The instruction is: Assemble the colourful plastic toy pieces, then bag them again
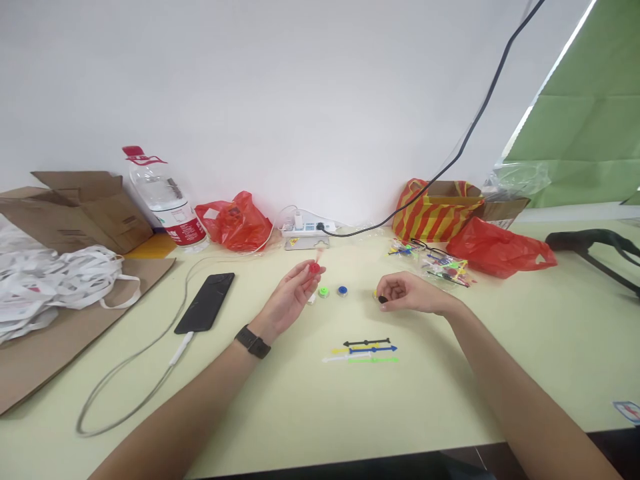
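Between its fingertips my left hand [295, 290] grips a small red round plastic piece [314, 267], raised over the table. A blurred pale red streak shows just above that piece. My right hand [407, 292] pinches a black disc [383, 299] low over the tabletop, beside a partly hidden yellow piece [375, 293]. Between the hands lie a green round piece [324, 292] and a blue round piece [343, 291]; a white one [312, 299] is close to my left hand. Several plastic arrow pointers, among them a black arrow [367, 342] and a blue arrow [373, 349], lie nearer to me.
A phone [206, 303] with its cable lies left, near a large bottle [173, 207] and white straps on cardboard [90, 327]. Behind are a red bag [235, 223] and a power strip [307, 229]. Right stand clear packets [445, 267] and another red bag [500, 248].
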Demonstrator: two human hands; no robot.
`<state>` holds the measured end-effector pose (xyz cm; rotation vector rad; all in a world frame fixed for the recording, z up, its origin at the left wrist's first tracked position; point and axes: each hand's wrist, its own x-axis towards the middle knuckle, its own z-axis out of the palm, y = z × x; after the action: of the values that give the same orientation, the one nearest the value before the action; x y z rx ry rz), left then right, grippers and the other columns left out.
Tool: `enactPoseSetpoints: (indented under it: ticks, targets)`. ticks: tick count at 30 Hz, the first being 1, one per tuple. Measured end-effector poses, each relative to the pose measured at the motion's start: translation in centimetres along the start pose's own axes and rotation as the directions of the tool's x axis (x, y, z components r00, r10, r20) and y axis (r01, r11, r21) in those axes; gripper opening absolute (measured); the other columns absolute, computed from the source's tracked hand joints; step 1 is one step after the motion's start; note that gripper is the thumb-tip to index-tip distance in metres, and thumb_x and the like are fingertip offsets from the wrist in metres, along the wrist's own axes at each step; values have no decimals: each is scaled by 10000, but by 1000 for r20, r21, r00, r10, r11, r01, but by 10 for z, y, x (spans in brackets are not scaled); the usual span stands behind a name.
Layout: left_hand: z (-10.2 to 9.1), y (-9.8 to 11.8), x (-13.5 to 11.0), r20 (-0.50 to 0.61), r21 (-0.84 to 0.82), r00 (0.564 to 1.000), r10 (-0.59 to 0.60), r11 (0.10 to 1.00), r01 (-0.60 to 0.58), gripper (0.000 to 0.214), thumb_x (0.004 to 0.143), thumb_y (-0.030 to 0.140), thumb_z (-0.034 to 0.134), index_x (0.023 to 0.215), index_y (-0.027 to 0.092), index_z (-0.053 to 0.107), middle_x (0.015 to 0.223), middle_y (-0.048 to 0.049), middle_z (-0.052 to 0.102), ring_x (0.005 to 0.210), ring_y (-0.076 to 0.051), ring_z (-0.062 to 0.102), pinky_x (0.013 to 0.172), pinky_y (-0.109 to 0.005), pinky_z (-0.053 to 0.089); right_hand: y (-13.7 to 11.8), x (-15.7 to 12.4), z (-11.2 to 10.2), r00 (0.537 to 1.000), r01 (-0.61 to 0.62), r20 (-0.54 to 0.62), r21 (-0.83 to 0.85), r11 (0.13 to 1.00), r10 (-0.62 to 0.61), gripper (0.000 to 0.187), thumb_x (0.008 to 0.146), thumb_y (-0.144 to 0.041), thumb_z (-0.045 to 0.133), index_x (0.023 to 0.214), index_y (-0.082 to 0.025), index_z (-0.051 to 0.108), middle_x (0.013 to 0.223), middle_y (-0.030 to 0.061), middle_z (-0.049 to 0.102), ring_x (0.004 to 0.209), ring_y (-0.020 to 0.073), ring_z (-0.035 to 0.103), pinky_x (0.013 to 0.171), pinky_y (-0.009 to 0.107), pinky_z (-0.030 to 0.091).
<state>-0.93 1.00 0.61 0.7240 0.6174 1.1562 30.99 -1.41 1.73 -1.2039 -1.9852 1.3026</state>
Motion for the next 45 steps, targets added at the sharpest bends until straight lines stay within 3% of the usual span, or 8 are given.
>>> enactPoseSetpoints:
  ticks: [11,16,22,30,37,39,42,45]
  targets:
    - [-5,0,8,-132,-11,989,62,998,-64,125,928,113,706,1040,127,761,1076,-86,778,900,-109,746,862,-162,598,0,18,56,998,55,9,33,998,-55,366,774,-398,833,1037,-194,682,750,-21,609,651,127,544,594,246,420]
    - [-7,0,8,-137,-18,988,68,997,-71,120,938,107,690,1028,115,769,1085,-90,778,926,-114,747,867,-160,600,-2,16,50,998,58,-13,39,998,-57,321,811,-464,796,911,-185,672,742,-8,623,643,126,532,596,250,416]
    - [-10,1,9,-136,18,989,64,998,-62,138,918,101,707,1038,115,773,1103,-92,776,957,-141,751,843,-168,609,-13,9,42,959,44,281,4,999,-44,261,816,-407,785,867,-154,750,674,-10,623,608,114,508,568,239,388]
    - [-26,18,21,-209,98,974,88,993,-69,278,861,-12,633,1077,114,755,1137,-120,768,907,-163,765,755,-184,621,-14,8,47,933,38,359,-64,997,-13,215,776,-342,797,858,-147,761,707,1,661,616,113,529,553,229,384]
    - [-40,36,26,-276,19,961,7,1000,-2,283,913,304,640,1006,69,766,1097,-189,761,955,-246,753,764,-281,637,-16,7,50,946,37,325,-85,996,-7,138,808,-278,741,849,-146,751,712,-3,647,623,111,517,556,228,373]
    - [-44,36,27,-278,73,961,6,997,15,342,876,406,715,978,84,768,1094,-183,757,926,-235,747,739,-276,624,-17,7,49,948,38,317,-70,997,-14,127,813,-269,734,848,-147,741,708,-7,630,621,109,503,557,229,371]
    - [-49,28,29,-252,295,965,75,955,2,337,721,305,880,981,119,772,1062,-135,760,857,-179,725,709,-238,576,-16,8,48,952,61,301,-21,998,-52,125,829,-273,725,846,-150,725,701,-12,600,621,109,485,568,234,372]
    - [-53,19,29,-213,571,962,169,821,-18,415,653,322,914,990,127,770,897,-105,758,744,-168,680,659,-267,524,-15,9,46,958,93,270,41,995,-101,160,854,-313,733,856,-155,710,721,-5,601,643,117,492,595,243,387]
